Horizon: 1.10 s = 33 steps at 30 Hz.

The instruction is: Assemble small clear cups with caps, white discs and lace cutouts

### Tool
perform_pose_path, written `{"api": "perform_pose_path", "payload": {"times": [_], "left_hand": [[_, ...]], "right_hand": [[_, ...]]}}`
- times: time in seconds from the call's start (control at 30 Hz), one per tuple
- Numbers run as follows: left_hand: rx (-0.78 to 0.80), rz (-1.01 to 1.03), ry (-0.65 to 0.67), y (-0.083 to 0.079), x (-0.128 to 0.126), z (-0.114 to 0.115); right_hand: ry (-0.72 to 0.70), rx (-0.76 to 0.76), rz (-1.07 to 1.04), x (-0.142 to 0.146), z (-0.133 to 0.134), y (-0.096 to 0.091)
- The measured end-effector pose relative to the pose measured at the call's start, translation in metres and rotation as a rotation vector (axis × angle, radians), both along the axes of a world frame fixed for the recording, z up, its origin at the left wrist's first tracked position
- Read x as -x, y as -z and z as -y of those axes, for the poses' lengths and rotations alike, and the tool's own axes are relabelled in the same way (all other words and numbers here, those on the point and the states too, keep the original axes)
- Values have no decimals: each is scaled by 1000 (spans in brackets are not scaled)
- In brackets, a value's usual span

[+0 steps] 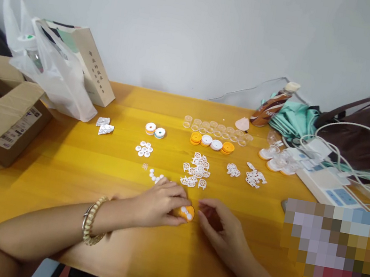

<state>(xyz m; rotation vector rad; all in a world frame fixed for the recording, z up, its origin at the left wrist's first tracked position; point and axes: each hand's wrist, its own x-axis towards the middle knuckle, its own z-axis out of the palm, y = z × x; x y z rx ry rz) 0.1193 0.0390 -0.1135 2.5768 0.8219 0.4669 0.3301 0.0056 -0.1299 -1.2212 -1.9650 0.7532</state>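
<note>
On the wooden table (135, 258), my left hand (161, 203) has its fingers and thumb closed around a small round orange case (187, 213). Small white pieces lie in the top of this case. Just to its right is my right hand (221, 226), thumb and forefinger curved apart, with nothing visible between them. Several small white discs (156, 176) lie just beyond my left hand, partly hidden by it. Past both hands sits a pile of thin white openwork plastic parts (197, 170). Smaller heaps of white plastic parts (255, 176) lie to the right.
Clear round covers (221, 130) and orange and white cases (206, 140) stand in rows behind. White discs (144, 149) cluster left of them. A cardboard box (1, 125) and bags (62, 83) occupy the left; a bottle (272, 105), power strip (332, 186) and cables the right.
</note>
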Motion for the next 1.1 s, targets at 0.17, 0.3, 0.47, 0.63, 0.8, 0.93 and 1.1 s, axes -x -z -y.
{"api": "perform_pose_path", "payload": {"times": [0.17, 0.3, 0.47, 0.63, 0.8, 0.93, 1.1], "left_hand": [[-57, 43, 50, -6, 0, 1], [-54, 99, 67, -11, 0, 0], [72, 150, 78, -15, 1, -5], [170, 211, 82, -19, 2, -10], [141, 259, 46, -15, 3, -9], [105, 253, 44, -9, 0, -9], [96, 283, 3, -15, -1, -3]], "right_hand": [[-58, 386, -288, 10, 2, -2], [-139, 587, -509, 16, 1, -3], [-90, 660, -600, 18, -4, -3], [-37, 709, -633, 19, -7, -2], [-29, 728, -665, 20, -7, -5], [-25, 733, -653, 21, -5, -5], [16, 715, -662, 19, -5, -5]]}}
